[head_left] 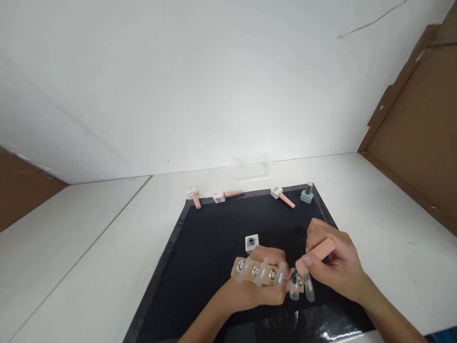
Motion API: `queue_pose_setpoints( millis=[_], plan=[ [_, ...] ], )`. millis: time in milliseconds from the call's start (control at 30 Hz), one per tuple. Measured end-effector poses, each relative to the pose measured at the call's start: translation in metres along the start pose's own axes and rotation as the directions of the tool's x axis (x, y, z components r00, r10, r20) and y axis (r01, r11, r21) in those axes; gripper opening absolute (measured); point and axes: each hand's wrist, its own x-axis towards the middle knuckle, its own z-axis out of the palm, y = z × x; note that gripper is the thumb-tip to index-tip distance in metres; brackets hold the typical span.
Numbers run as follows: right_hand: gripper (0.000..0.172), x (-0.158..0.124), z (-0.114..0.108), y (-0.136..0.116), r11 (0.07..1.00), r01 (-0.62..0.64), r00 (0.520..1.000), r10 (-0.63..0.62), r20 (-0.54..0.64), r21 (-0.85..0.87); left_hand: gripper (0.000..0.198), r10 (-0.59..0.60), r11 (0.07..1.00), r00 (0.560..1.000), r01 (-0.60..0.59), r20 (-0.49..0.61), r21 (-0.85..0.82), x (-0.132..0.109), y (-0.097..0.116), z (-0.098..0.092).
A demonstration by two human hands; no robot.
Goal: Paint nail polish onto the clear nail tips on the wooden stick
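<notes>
My left hand (255, 296) grips a pale wooden nail stand (264, 272) with round metal studs. Several clear false nails (262, 272) sit across it. The false nail (294, 288) second from the right carries a dark streak near its upper end. Between the fingers and thumb of my right hand (341, 262) is a pink nail polish brush cap (317, 254), angled down towards that nail; the brush tip is hard to make out. Just beyond my left hand stands an uncapped white square polish bottle (252, 243) with dark polish round its neck.
Along the far edge of the black mat (210, 238) lie three pink-capped bottles: a left one (193, 196), a middle one (226, 195) and a right one (282, 196). A teal bottle (306, 196) stands upright beside them. Behind is a clear plastic tray (250, 170) against the white wall.
</notes>
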Motion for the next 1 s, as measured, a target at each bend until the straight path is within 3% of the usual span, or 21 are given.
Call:
queue_pose_setpoints(
  millis=[167,300,433,567,767,1000],
  plan=[
    [0.027,-0.001,0.0,0.002,0.998,-0.001,0.999,-0.001,-0.041,-0.057,0.015,0.032,0.994,0.999,-0.029,-0.023,0.104,-0.003,0.001,0.001],
    [0.027,-0.001,-0.001,0.002,1.0,0.0,0.998,0.0,-0.056,0.004,0.015,0.07,0.993,0.996,-0.065,-0.054,0.094,-0.002,0.004,0.001],
    [0.032,0.003,-0.003,0.001,0.993,0.063,0.993,-0.073,0.095,0.103,0.018,0.069,0.991,0.995,-0.06,-0.077,0.121,0.001,0.008,0.003],
    [0.033,0.006,-0.001,0.001,0.996,0.08,0.98,-0.083,0.179,0.027,0.018,0.082,0.976,0.992,-0.061,-0.096,0.209,0.004,0.01,0.005],
    [0.031,0.008,-0.002,0.0,0.988,0.093,0.992,-0.082,0.096,-0.124,0.018,0.178,0.959,0.981,-0.155,-0.079,0.239,0.0,0.001,0.004],
    [0.027,0.003,-0.003,0.003,0.971,0.069,0.997,-0.072,-0.007,-0.229,0.015,0.189,0.952,0.981,-0.171,-0.05,0.253,-0.004,0.001,0.003]
  ],
)
